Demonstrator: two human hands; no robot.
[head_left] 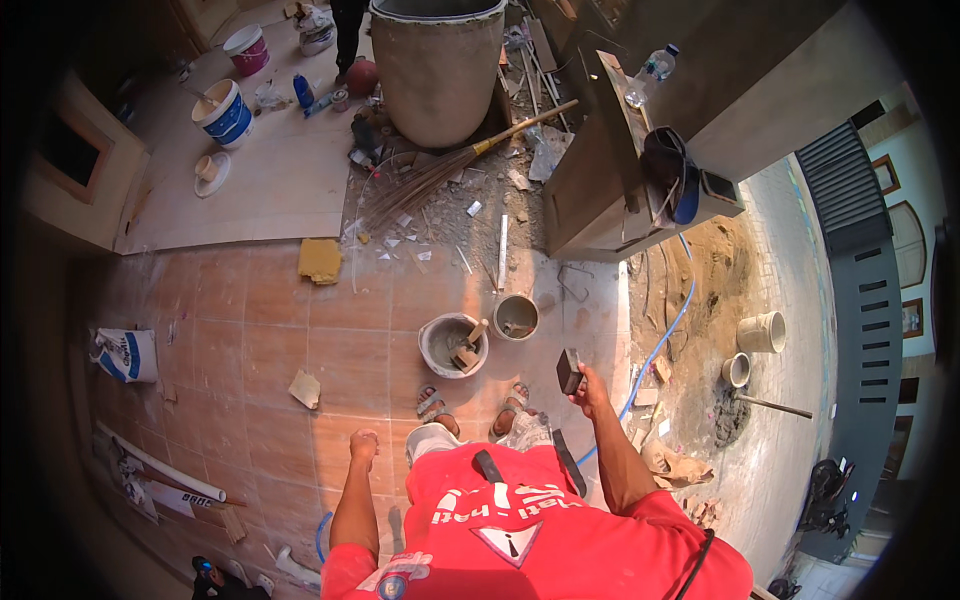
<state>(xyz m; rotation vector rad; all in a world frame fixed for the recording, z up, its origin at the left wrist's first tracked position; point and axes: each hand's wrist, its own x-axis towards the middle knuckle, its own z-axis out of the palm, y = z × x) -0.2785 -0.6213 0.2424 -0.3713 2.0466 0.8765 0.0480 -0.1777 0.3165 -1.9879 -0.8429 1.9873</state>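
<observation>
The worker's right hand (pixel 592 391) is out near the side edge of the orange-brown tiled floor (pixel 260 370), where the smooth squares give way to loose, sandy ground (pixel 722 262). A thin blue hose (pixel 668 338) curves along that border. The right fingers are closed around a dark, boxy block (pixel 569 371) with flat faces and crisp corners, held up clear of the buckets. The left hand (pixel 364 447) is on the body's other side, its fingers curled in like a loose fist; I can't tell whether anything is inside them. To its left there's a broad run of tile, broken by a pale, jagged flat slab (pixel 304 389).

Just ahead of the sandalled feet (pixel 436 406), a round whitish bucket (pixel 430 366) holds grey mix and a wooden-handled tool (pixel 479 329); a smaller grey bucket (pixel 516 338) stands just beside it. Farther ahead, a thin-twigged broom (pixel 455 165) lies on gritty rubble near a big tapering tan barrel (pixel 435 80). A square-edged grey column (pixel 590 212) stands to the right.
</observation>
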